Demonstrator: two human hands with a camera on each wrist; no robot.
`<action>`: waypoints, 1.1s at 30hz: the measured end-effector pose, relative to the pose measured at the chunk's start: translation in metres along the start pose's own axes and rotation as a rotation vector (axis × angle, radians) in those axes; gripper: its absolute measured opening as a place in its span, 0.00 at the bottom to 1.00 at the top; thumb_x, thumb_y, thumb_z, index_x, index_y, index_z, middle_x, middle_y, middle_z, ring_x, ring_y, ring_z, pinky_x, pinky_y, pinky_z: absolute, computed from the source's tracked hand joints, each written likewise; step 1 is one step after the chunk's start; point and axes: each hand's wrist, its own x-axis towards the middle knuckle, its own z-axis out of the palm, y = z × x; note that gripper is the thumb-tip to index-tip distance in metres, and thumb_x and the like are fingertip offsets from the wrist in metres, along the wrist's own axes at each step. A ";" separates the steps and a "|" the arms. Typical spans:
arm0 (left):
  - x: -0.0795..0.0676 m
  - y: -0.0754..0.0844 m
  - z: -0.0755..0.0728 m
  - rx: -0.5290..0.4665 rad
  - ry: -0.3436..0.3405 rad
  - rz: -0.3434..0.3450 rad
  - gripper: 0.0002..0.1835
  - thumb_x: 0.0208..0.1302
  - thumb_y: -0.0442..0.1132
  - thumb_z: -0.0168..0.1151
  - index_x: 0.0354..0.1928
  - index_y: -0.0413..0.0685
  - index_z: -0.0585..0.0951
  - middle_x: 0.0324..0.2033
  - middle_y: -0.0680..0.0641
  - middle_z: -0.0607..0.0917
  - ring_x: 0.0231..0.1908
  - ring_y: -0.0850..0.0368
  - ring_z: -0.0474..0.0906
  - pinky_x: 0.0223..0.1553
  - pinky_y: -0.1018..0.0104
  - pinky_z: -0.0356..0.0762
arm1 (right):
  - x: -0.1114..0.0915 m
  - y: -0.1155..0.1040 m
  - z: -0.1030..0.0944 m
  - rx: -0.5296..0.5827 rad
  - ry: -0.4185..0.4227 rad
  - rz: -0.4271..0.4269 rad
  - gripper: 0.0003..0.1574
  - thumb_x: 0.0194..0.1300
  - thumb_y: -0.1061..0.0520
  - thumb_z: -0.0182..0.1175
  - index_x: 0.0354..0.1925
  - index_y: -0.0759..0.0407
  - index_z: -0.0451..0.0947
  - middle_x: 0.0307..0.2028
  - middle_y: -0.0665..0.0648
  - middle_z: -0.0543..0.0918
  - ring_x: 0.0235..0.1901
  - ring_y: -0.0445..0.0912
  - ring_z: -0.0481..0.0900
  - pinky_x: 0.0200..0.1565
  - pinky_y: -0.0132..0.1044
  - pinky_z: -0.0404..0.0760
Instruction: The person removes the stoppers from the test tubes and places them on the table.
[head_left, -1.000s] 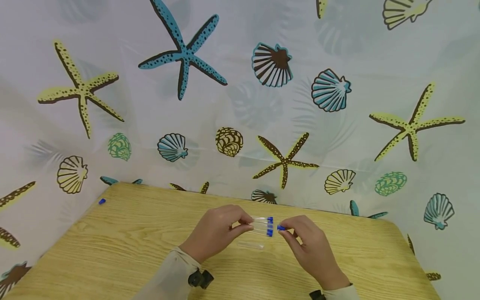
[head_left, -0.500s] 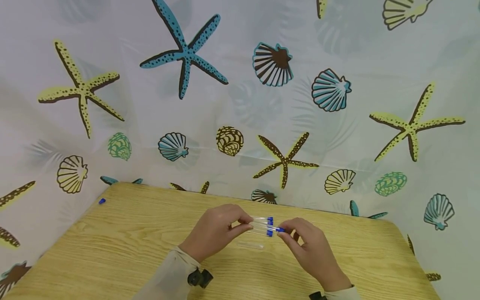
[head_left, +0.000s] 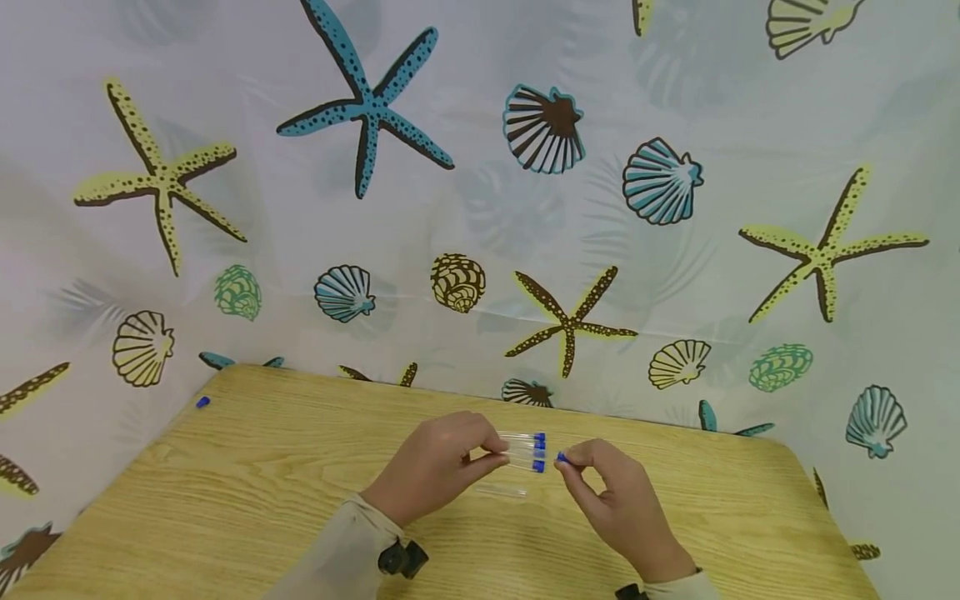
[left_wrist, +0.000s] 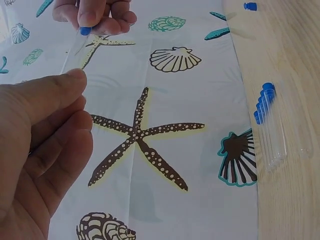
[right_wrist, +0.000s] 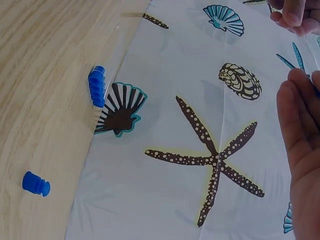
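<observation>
My left hand [head_left: 442, 454] holds a clear tube [left_wrist: 73, 50] between thumb and fingers. My right hand [head_left: 618, 508] pinches a small blue cap [left_wrist: 86, 30] at that tube's other end; whether the cap is fully seated I cannot tell. Just beyond, a row of clear tubes with blue caps [left_wrist: 265, 102] lies side by side on the table. Beside them rests a tube without a cap [head_left: 501, 491]. In the right wrist view the right hand's fingertips [right_wrist: 299, 80] show at the right edge, and what they pinch is mostly hidden.
One loose blue cap [right_wrist: 35, 184] lies to the right of the row, hidden behind my right hand in the head view. Another blue cap [head_left: 202, 402] sits near the wooden table's [head_left: 300, 467] far left corner. A shell-and-starfish curtain [head_left: 420, 208] hangs along the table's back edge.
Half a second ago more of the cap showed past the right fingers; now they cover most of it. The right hand has dipped slightly. The left hand has barely moved.
</observation>
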 end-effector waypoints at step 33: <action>-0.002 0.000 0.001 0.030 -0.051 -0.158 0.05 0.66 0.43 0.73 0.42 0.57 0.87 0.38 0.59 0.88 0.37 0.67 0.84 0.34 0.73 0.81 | -0.003 0.013 -0.010 -0.105 -0.003 0.046 0.17 0.61 0.70 0.69 0.44 0.54 0.82 0.39 0.46 0.87 0.33 0.35 0.82 0.37 0.27 0.82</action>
